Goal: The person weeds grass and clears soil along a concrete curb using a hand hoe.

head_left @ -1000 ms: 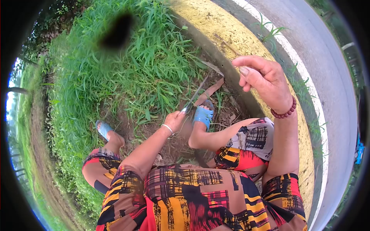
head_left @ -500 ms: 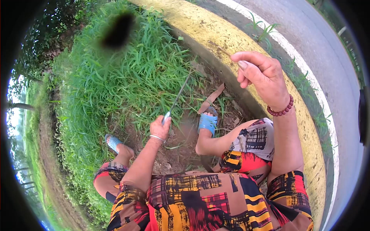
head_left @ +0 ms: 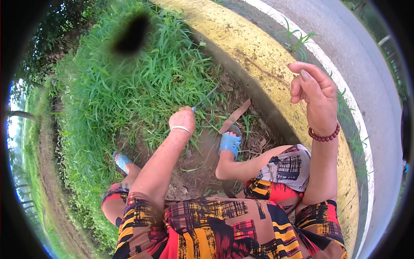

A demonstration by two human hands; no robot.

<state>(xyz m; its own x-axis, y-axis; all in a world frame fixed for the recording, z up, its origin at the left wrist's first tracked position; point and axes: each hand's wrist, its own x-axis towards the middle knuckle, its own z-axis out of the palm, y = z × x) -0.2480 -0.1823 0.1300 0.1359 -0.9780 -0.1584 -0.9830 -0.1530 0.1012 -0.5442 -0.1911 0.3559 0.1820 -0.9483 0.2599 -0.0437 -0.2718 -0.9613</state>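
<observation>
My left hand (head_left: 183, 120), with a white bangle at the wrist, is closed around the handle of a thin metal tool (head_left: 206, 97). Its narrow dark blade points up and right over the grass (head_left: 159, 73) and bare soil. Raised above the yellow kerb (head_left: 254, 39) is my right hand (head_left: 318, 95), wearing a dark red bead bracelet. Its fingers are curled in, the thumb is close to the index finger, and nothing shows between them. A thin twig (head_left: 263, 69) lies on the kerb left of that hand.
My feet, in blue sandals (head_left: 230, 144), rest on the soil. A flat brown strip (head_left: 236, 115) lies by the right one. Beyond the kerb run a white line (head_left: 327, 64) and a grey road (head_left: 366, 64). A dark blurred spot hides part of the grass.
Since the earlier frames, my left hand has moved up and left toward the grass with the tool. Compared with half a second ago, my right hand is farther right and slightly lower.
</observation>
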